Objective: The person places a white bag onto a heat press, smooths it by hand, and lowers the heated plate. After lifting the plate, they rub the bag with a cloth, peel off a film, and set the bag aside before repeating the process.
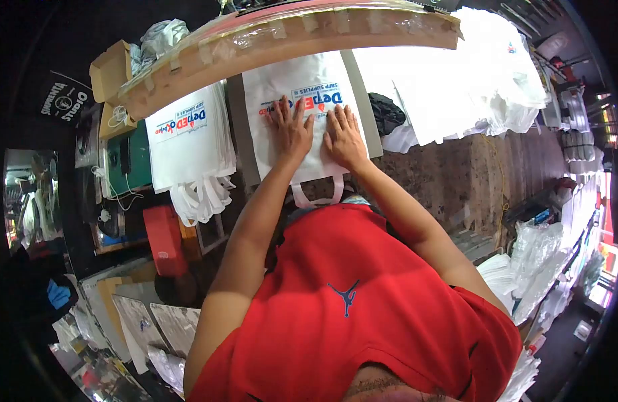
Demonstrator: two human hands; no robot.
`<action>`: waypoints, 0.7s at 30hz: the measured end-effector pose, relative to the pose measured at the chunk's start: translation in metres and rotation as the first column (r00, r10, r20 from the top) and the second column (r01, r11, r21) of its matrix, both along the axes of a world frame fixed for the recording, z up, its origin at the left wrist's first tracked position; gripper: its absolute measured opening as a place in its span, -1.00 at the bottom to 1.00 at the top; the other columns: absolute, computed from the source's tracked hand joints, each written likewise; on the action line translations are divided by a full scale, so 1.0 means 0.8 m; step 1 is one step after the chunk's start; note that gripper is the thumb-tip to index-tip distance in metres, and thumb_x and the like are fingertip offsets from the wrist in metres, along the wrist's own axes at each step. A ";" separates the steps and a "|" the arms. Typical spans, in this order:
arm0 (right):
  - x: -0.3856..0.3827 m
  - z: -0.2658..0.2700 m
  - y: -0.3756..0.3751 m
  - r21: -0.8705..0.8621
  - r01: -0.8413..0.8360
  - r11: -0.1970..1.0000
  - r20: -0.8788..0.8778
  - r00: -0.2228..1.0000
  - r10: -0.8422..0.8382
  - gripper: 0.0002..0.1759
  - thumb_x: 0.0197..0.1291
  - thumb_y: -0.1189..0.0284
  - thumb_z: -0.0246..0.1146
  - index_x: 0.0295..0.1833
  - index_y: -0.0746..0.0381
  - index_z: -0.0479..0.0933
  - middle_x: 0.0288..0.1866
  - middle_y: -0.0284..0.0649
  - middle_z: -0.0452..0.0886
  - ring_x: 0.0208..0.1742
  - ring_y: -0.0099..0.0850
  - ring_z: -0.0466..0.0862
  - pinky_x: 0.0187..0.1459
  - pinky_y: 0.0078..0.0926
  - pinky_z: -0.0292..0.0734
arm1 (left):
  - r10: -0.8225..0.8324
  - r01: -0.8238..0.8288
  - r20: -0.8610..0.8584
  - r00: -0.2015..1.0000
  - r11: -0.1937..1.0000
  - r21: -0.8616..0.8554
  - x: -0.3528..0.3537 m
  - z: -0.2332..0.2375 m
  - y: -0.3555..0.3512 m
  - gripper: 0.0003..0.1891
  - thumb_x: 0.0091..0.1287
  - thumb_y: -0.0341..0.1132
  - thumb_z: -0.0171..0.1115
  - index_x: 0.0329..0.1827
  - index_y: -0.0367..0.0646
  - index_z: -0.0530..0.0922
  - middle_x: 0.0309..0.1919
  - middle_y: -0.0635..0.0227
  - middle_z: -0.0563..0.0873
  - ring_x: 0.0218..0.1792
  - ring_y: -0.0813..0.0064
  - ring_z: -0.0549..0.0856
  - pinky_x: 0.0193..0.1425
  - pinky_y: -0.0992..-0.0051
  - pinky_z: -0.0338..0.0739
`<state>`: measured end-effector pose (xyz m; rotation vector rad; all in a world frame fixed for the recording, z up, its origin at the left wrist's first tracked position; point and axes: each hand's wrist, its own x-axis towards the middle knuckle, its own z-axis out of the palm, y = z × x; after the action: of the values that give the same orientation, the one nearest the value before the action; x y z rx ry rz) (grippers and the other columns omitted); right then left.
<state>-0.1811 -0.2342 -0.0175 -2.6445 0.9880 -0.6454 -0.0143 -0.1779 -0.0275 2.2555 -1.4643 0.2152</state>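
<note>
A white printed tote bag (268, 80) lies flat on a grey board (362, 100), its looped handle (318, 201) hanging toward my body. My left hand (293, 134) rests palm down on the bag's lettering, fingers spread. Beside it, my right hand (346, 139) presses flat near the right end of the print, its fingers stretched out. Parts of the lettering are hidden under both hands. To the left sits a stack of similar printed bags (181, 157), their handles drooping over the front edge.
A long taped cardboard-covered beam (289, 37) spans above the bag. On the right are a large pile of white bags (456, 80) and a black bundle (386, 114). At left stand an open cardboard box (112, 74) and a red box (165, 240).
</note>
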 end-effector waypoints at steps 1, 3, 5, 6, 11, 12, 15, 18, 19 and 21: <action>0.000 0.001 0.001 0.010 0.002 1.000 0.001 1.000 -0.002 -0.29 0.39 0.23 0.17 0.58 0.28 0.25 0.64 0.16 0.16 0.68 0.16 0.06 0.64 0.06 -0.04 | -0.002 0.002 0.001 1.000 1.000 0.000 -0.001 0.002 0.000 -0.39 0.52 0.13 0.05 0.58 0.17 0.38 0.63 -0.02 0.20 0.61 -0.14 0.14 0.62 -0.30 -0.20; 0.001 0.000 0.000 0.020 0.005 1.000 0.003 1.000 -0.005 -0.29 0.39 0.23 0.17 0.58 0.28 0.25 0.65 0.16 0.15 0.69 0.16 0.05 0.64 0.06 -0.04 | 0.007 -0.007 0.006 1.000 1.000 0.009 -0.001 0.003 -0.001 -0.39 0.52 0.15 0.04 0.58 0.18 0.39 0.63 -0.01 0.20 0.62 -0.14 0.14 0.62 -0.31 -0.20; 0.001 -0.002 0.000 0.026 0.008 1.000 -0.001 1.000 -0.008 -0.27 0.38 0.23 0.18 0.58 0.29 0.24 0.65 0.15 0.14 0.69 0.17 0.04 0.65 0.05 -0.06 | 0.014 -0.014 -0.006 1.000 1.000 0.016 -0.002 0.005 -0.001 -0.39 0.52 0.15 0.03 0.58 0.19 0.39 0.63 0.00 0.20 0.62 -0.13 0.13 0.62 -0.31 -0.21; 0.000 -0.003 0.000 0.024 0.009 1.000 0.000 1.000 -0.009 -0.27 0.38 0.23 0.18 0.58 0.29 0.24 0.65 0.15 0.14 0.69 0.17 0.04 0.65 0.05 -0.06 | 0.021 -0.021 -0.020 1.000 1.000 0.022 -0.003 0.007 0.000 -0.39 0.52 0.16 0.03 0.58 0.20 0.39 0.63 0.02 0.20 0.63 -0.12 0.12 0.62 -0.30 -0.22; -0.028 0.054 0.021 0.187 -0.023 0.982 -0.003 1.000 0.024 -0.23 0.29 0.24 0.28 0.54 0.33 0.28 0.60 0.17 0.24 0.60 0.15 0.24 0.57 -0.02 0.18 | 0.023 -0.025 0.020 1.000 0.997 0.069 0.001 0.011 0.000 -0.39 0.53 0.17 0.01 0.60 0.24 0.36 0.63 0.06 0.21 0.64 -0.08 0.10 0.64 -0.29 -0.23; -0.042 0.090 0.011 0.417 -0.172 0.892 -0.168 0.951 0.262 -0.25 0.25 0.28 0.34 0.50 0.35 0.33 0.48 0.19 0.38 0.52 0.07 0.37 0.51 -0.09 0.29 | 0.026 -0.028 0.030 0.999 0.997 0.068 0.000 0.008 0.000 -0.39 0.53 0.17 0.01 0.60 0.25 0.36 0.63 0.07 0.22 0.64 -0.07 0.11 0.64 -0.28 -0.23; -0.104 0.289 -0.024 0.836 -0.445 0.321 -0.127 0.411 0.903 -0.47 0.21 0.27 0.38 0.23 0.34 0.60 0.00 0.03 0.77 0.04 -0.12 0.77 0.09 -0.27 0.63 | 0.027 -0.030 0.045 0.999 0.997 0.066 0.000 0.010 0.003 -0.39 0.53 0.16 -0.01 0.60 0.25 0.35 0.63 0.08 0.23 0.64 -0.06 0.12 0.64 -0.27 -0.23; -0.143 0.503 -0.069 0.572 -0.803 0.167 0.252 0.366 0.896 -0.58 0.26 0.15 0.42 0.01 0.28 0.70 -0.01 -0.05 0.78 0.01 -0.25 0.80 0.08 -0.23 0.67 | 0.031 -0.034 0.028 0.999 0.996 0.087 -0.002 0.017 0.003 -0.40 0.54 0.17 -0.02 0.60 0.24 0.36 0.63 0.08 0.23 0.63 -0.06 0.13 0.64 -0.25 -0.20; -0.146 0.548 -0.079 0.362 -0.890 0.276 0.250 0.378 0.891 -0.56 0.26 0.13 0.42 0.04 0.27 0.68 0.03 -0.04 0.75 0.04 -0.23 0.76 0.09 -0.21 0.66 | 0.032 -0.034 0.029 0.999 0.996 0.085 -0.004 0.018 0.006 -0.40 0.54 0.17 -0.02 0.60 0.24 0.36 0.63 0.08 0.23 0.63 -0.06 0.13 0.64 -0.25 -0.20; -0.105 0.628 -0.086 -0.054 -0.809 0.585 0.155 0.572 0.806 -0.49 0.24 0.10 0.42 0.11 0.26 0.63 0.10 -0.02 0.70 0.12 -0.18 0.70 0.11 -0.16 0.65 | 0.029 -0.036 0.055 0.998 0.992 0.118 -0.001 0.023 0.005 -0.39 0.54 0.17 -0.02 0.59 0.23 0.37 0.63 0.08 0.23 0.63 -0.05 0.15 0.64 -0.25 -0.14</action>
<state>-0.2651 -0.3034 0.4849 -2.5577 -0.3274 -0.5730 -0.0148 -0.1741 -0.0091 2.3864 -1.5052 0.2052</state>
